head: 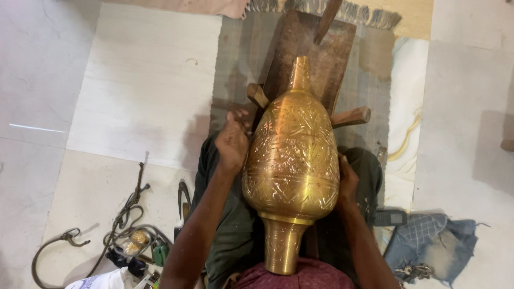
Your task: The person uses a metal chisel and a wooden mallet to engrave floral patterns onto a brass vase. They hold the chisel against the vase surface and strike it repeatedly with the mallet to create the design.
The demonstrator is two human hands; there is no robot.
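A large engraved brass vase [292, 160] lies on its side across my lap, neck pointing away and foot against my body. It rests on a dark wooden stand [321, 59] with two side pegs. My left hand [233, 140] is closed against the vase's left shoulder; whether it holds a small tool I cannot tell. My right hand [347, 179] presses flat-curled against the vase's right side, steadying it.
A cord with metal hooks [120, 219] and small tools lie on the floor at lower left. A phone [390, 217] and a folded denim cloth [433, 241] sit at lower right. A fringed mat [369, 18] lies beyond the stand.
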